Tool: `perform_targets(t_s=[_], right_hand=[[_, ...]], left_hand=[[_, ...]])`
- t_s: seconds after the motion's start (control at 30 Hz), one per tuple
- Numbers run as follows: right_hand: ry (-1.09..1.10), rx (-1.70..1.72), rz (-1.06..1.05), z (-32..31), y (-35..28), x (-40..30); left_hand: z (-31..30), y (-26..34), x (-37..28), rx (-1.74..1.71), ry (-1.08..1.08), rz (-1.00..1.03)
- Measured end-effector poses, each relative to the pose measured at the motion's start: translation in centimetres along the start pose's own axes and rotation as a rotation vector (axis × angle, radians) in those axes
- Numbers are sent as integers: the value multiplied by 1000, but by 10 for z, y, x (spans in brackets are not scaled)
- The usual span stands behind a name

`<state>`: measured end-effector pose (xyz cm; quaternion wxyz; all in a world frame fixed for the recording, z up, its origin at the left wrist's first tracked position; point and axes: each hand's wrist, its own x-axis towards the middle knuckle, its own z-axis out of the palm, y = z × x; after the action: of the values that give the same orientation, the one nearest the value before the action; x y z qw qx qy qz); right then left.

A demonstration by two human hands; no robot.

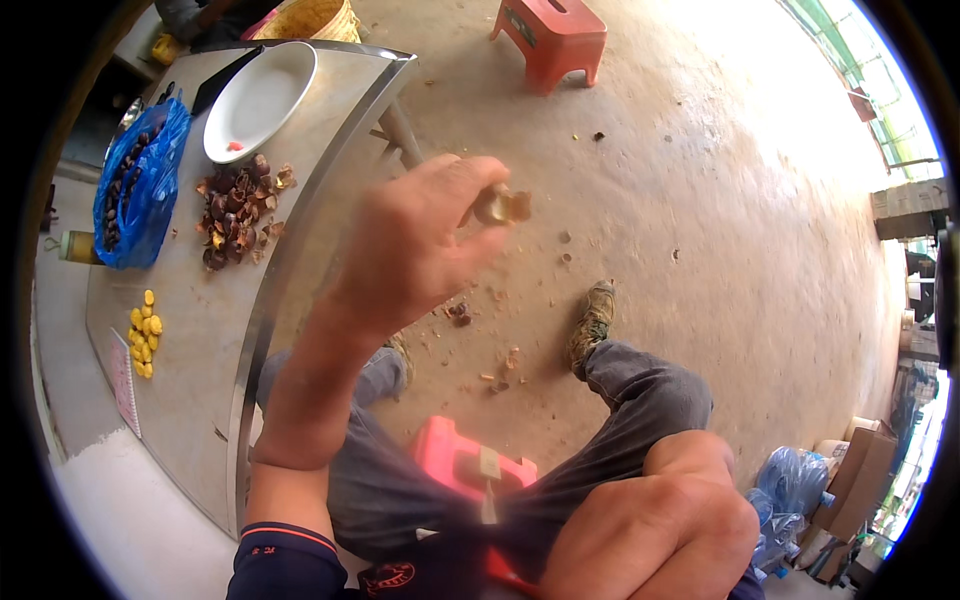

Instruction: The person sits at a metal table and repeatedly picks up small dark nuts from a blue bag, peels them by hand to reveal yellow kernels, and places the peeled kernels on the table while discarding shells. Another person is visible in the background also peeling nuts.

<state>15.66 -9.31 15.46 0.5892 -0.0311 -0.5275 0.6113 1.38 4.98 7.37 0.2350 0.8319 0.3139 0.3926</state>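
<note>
My left hand [420, 232] is raised over the floor, to the right of the table edge. Its thumb and fingers pinch a piece of chestnut shell [501, 208], brown outside and pale within, slightly blurred. My right arm [645, 525] is bent over my right thigh, and its hand cannot be made out. On the table to the left lies a heap of brown chestnut shells [236, 214]. Peeled yellow chestnuts [145, 334] are grouped nearer me. Dark whole chestnuts [124, 187] fill a blue plastic bag [166, 161]. A white oval dish [262, 97] holds a small reddish piece.
The metal-edged table [202, 330] carries a spiral notebook [125, 382]. A red plastic stool [555, 37] stands ahead, and a pink one [450, 457] is between my legs. Shell bits [460, 313] litter the floor. Plastic bottles [787, 480] and cardboard [855, 480] are at lower right. Another person's arm [206, 16] shows top left.
</note>
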Motion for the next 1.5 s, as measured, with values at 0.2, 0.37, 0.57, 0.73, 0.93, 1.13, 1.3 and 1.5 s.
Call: perform_targets(t_s=[0.2,0.37,0.57,0.73,0.93,1.13,1.3,1.5], right_hand=[[644,-733,468,-68,11,20],[526,-588,830,-107,40,17],[497,-524,830,-107,49,16],[488,-495,874,-120,53,9],[540,-437,896,-128,53,6],[613,-148,862,-133,56,0],[574,-89,823,-128,54,7],[518,-248,815,-127,44,11]], left_hand=[[-14,7,-5,43,-93,33],[-15,10,-5,66,-129,82],[-17,8,-7,-10,-221,5],[-11,6,-8,9,-256,60],[-1,6,-11,124,-242,124],[8,0,-10,64,-157,200],[9,-14,-10,-118,-40,194],[8,-8,-17,-366,-61,-75]])
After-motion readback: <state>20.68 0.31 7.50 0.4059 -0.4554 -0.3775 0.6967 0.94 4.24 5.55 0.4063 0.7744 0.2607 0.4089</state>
